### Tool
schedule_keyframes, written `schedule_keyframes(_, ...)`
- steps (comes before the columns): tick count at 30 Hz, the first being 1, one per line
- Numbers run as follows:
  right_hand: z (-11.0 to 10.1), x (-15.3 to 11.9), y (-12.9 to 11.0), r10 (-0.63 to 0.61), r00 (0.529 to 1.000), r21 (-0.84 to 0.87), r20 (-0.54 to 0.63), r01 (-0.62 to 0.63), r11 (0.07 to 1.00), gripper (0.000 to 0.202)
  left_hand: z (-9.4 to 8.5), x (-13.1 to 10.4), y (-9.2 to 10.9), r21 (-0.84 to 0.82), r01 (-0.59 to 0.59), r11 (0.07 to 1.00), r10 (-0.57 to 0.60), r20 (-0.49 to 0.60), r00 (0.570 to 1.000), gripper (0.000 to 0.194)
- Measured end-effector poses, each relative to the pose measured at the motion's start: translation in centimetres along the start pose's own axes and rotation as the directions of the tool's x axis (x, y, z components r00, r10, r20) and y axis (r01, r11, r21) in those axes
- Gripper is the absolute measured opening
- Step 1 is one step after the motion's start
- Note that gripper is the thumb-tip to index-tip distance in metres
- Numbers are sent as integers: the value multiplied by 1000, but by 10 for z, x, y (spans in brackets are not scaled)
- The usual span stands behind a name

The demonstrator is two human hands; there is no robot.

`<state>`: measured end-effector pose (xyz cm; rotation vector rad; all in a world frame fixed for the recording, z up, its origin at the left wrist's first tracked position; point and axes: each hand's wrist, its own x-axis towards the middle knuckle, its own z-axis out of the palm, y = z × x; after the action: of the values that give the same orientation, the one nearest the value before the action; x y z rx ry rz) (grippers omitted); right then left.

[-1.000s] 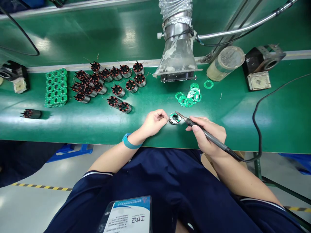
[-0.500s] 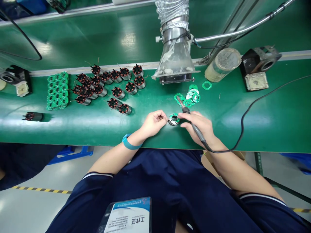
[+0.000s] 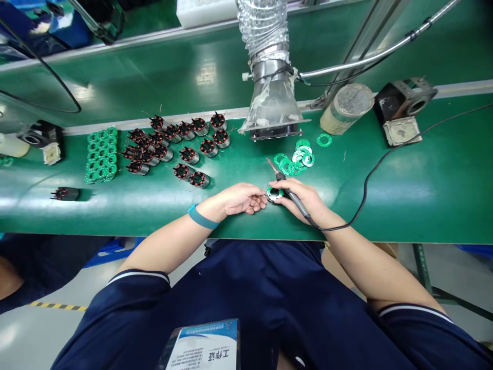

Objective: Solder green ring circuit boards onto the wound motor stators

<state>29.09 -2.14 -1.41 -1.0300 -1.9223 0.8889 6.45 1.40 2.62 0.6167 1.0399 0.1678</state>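
On the green bench, a motor stator (image 3: 269, 199) stands upright with a green ring-shaped circuit board (image 3: 274, 190) on top. My right hand (image 3: 304, 199) holds a soldering iron (image 3: 295, 194), its tip pointing up and left, away from the stator. The thumb and fingertips of that hand also touch the stator's right side. My left hand (image 3: 244, 199) is closed at the stator's left edge, thumb and forefinger pinched together; what lies between them is too small to make out. Loose ring boards (image 3: 296, 158) lie just beyond the iron's tip.
Several wound stators (image 3: 164, 151) stand to the left, beside a stack of green boards (image 3: 100, 156). A fume extractor hood (image 3: 271, 110) hangs ahead. At the right are a cylindrical container (image 3: 344, 110) and an iron holder (image 3: 400, 108). The iron's cable (image 3: 364, 198) trails rightward. Another person's sleeve (image 3: 46, 257) shows at left.
My right hand has moved slightly left, its fingers now against the stator. The left hand has turned and its fingers now pinch at the stator's edge. The camera view has shifted a little.
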Motion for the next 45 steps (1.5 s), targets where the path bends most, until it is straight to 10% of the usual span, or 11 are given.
schedule_keyframes(10,8,-3,2,38,997,96,-73,-31,995,34,6,-11,3,-152,-42,988,35,-47,998,26)
schedule_keyframes(15,10,-5,0,50,995,128,-82,-39,991,34,3,-7,-6,130,-195,972,213,-143,967,32)
schedule_keyframes(17,11,-5,-1,61,993,123,-101,-49,991,34,4,-5,-13,413,-356,838,465,-201,862,24)
schedule_keyframes(22,19,-8,-4,86,984,104,-154,-70,992,34,15,1,-42,852,-426,305,902,-115,416,17)
schedule_keyframes(26,23,-12,-6,95,976,71,-197,-82,994,33,31,9,-69,874,-413,257,952,-154,266,21)
schedule_keyframes(31,25,-19,-6,82,969,46,-232,-74,996,37,31,6,-85,838,-501,215,954,-70,292,39)
schedule_keyframes(37,26,-22,-6,54,970,-8,-238,-57,998,39,7,-11,-68,925,-369,87,905,81,417,56)
schedule_keyframes(45,24,-21,-6,22,969,-24,-247,-29,999,42,9,11,-57,884,-448,134,935,37,352,48)
